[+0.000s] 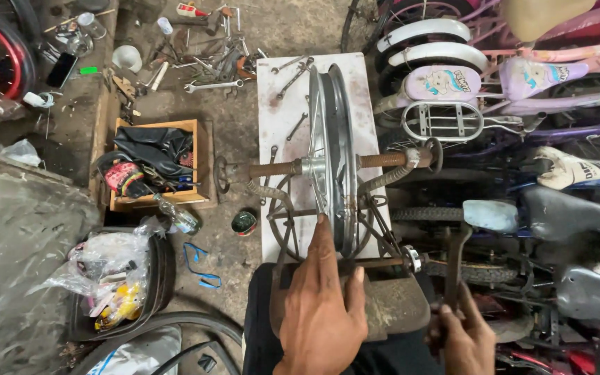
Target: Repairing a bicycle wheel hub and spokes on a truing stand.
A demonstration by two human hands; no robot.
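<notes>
Left hand (321,305) rests flat on wheel rim (335,160), right hand's (468,338) grip holds a tool handle (455,260); wooden box (157,167) holds black tubes.

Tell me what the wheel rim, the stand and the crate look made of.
Rim: bright metal, likely steel or aluminium, shiny with glints. Stand: iron or steel, brown with rust. Crate: bare wood, pale grain on its edges. The left hand touches the rim.
</notes>
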